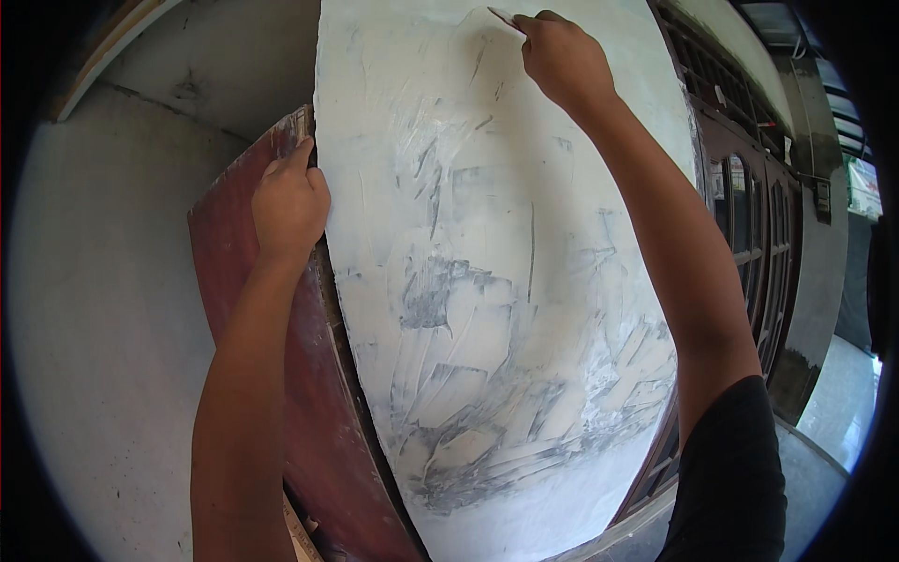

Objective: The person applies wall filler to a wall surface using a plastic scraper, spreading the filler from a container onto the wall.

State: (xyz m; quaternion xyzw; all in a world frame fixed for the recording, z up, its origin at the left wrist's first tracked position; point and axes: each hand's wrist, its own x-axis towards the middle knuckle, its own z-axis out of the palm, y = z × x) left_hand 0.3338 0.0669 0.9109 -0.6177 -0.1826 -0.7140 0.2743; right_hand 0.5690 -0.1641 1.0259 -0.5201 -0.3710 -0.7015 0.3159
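A tall white panel (552, 234) stands in front of me, coated with uneven white filler and streaked with grey patches. Up at its top edge, my right hand (569, 64) is closed round a putty knife (506, 17). Only a thin part of the blade shows, against the white surface. On the left, my left hand (292, 208) is closed on the upper edge of a dark red board (234, 229), its index finger stretched up along that edge. This board leans beside the white panel, with a narrow dark gap between the two.
Behind the red board rises a grey wall (112, 262). Past the white panel on the right are brown wooden doors (740, 201) with glass panes. A piece of cardboard (298, 529) with printing lies low beside my left forearm.
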